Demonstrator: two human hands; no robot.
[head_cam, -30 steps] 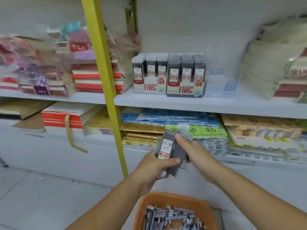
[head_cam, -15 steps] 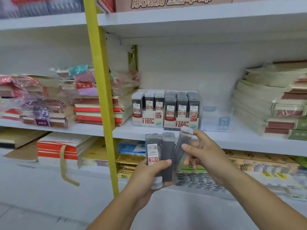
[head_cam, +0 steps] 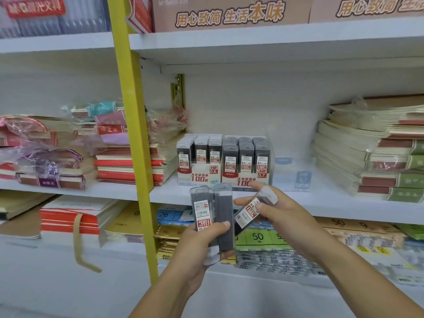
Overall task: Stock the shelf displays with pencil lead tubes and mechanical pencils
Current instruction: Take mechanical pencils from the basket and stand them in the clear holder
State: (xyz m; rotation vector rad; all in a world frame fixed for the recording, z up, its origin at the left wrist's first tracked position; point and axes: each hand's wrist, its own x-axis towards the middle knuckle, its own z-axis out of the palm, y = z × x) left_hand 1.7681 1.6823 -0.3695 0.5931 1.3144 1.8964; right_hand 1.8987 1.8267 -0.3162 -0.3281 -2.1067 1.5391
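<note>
My left hand (head_cam: 202,251) grips two upright grey pencil lead tubes (head_cam: 212,214) with red-and-white labels, just below the middle shelf. My right hand (head_cam: 282,219) pinches a single lead tube (head_cam: 249,213), tilted, a little apart from the pair. On the middle shelf behind them stand two display boxes of lead tubes: the 0.5 box (head_cam: 199,160) on the left and the 0.7 box (head_cam: 247,161) on the right, both filled with rows of tubes. No mechanical pencils are in view.
A yellow upright post (head_cam: 130,138) runs down just left of the displays. Stacks of notebooks (head_cam: 128,157) lie left of the boxes and more notebooks (head_cam: 371,154) at the right. A small clear box (head_cam: 296,175) sits right of the 0.7 display. Paper packs fill the lower shelf (head_cam: 259,237).
The view has tilted up from the orange basket to the shelves. My right hand has pulled one tube away from the bunch in my left hand and tilted it.
</note>
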